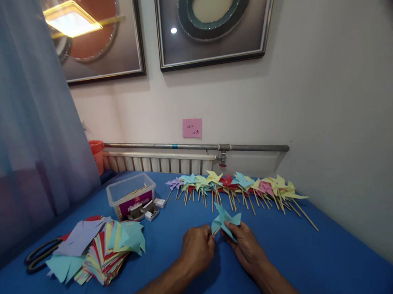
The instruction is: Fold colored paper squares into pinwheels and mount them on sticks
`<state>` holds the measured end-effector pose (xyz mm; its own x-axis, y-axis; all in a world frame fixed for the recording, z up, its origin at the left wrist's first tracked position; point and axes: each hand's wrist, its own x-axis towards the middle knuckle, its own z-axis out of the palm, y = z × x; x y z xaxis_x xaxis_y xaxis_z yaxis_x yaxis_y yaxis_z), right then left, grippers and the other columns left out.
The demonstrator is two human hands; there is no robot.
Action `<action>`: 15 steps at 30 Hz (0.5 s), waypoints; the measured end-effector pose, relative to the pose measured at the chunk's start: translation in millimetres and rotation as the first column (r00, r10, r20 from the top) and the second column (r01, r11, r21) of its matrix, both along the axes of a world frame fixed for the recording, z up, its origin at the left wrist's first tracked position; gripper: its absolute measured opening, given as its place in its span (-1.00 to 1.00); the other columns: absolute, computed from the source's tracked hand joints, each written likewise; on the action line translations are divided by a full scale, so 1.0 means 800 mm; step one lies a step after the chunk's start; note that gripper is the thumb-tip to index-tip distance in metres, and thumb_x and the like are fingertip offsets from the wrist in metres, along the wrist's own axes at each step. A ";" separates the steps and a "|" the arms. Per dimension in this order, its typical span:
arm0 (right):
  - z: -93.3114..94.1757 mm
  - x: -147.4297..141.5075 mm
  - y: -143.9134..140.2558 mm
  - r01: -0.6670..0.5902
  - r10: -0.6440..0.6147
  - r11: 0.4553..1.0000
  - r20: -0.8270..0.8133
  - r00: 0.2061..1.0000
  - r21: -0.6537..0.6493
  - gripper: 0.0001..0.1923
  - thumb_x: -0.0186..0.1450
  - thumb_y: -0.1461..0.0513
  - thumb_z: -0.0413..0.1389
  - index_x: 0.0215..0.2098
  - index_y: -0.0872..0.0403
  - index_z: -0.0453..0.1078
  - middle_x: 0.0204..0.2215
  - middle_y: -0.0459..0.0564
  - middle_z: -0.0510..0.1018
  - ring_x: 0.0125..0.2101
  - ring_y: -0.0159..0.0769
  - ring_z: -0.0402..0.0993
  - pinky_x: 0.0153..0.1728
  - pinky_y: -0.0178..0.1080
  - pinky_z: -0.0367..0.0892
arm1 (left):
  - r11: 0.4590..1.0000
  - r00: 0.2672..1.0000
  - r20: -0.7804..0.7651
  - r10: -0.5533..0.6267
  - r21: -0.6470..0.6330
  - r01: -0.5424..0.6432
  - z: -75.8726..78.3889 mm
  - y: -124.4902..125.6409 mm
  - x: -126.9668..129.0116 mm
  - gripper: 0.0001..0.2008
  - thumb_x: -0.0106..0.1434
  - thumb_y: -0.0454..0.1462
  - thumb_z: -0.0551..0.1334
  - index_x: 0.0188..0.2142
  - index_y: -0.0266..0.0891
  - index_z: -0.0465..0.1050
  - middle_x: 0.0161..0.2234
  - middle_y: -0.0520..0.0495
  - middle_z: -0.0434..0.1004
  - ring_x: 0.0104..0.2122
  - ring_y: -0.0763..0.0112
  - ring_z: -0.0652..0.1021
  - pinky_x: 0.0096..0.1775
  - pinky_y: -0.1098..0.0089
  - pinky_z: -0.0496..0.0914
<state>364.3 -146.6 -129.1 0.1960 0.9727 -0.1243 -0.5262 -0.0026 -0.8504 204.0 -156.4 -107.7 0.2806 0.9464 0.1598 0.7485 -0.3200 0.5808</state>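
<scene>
Head view: my left hand [198, 248] and right hand [246, 245] both pinch a light blue paper pinwheel [225, 221] above the near middle of the blue tabletop [288, 256]. A pink wall note [192, 128] carries handwriting too small to read. A row of coloured pinwheels [238, 186] lines the far edge; stacked coloured paper squares [103, 250] lie left.

You can see one pink sticky note [192, 128] on the wall, just above the pipe [196, 146], with a few dark handwritten marks on it (too small to read for certain). The clear plastic box [131, 195] near the tabletop's far left edge carries a purple label with a red logo, but you cannot make out its lettering.
</scene>
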 end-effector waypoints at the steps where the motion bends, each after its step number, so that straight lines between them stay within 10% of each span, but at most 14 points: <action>1: 0.001 0.000 -0.001 -0.004 0.004 1.000 0.002 1.000 -0.001 -0.65 -0.14 0.17 0.50 -0.45 0.05 0.51 -0.47 -0.13 0.60 -0.41 -0.31 0.51 -0.31 -0.26 0.49 | 1.000 1.000 0.008 0.004 0.001 -0.004 0.000 0.000 0.000 -0.79 0.34 -0.26 0.12 -0.32 -0.23 0.52 -0.45 -0.01 0.55 -0.43 0.41 0.45 -0.38 0.40 0.08; 15: -0.001 0.005 0.001 0.014 -0.014 1.000 -0.007 1.000 0.009 -0.69 -0.08 0.18 0.48 -0.42 0.05 0.53 -0.49 -0.13 0.61 -0.42 -0.31 0.53 -0.29 -0.26 0.50 | 0.999 0.996 0.074 -0.039 -0.019 0.041 0.007 0.002 -0.005 -0.77 0.30 -0.25 0.13 -0.32 -0.21 0.58 -0.36 -0.02 0.61 -0.34 0.37 0.51 -0.31 0.41 0.18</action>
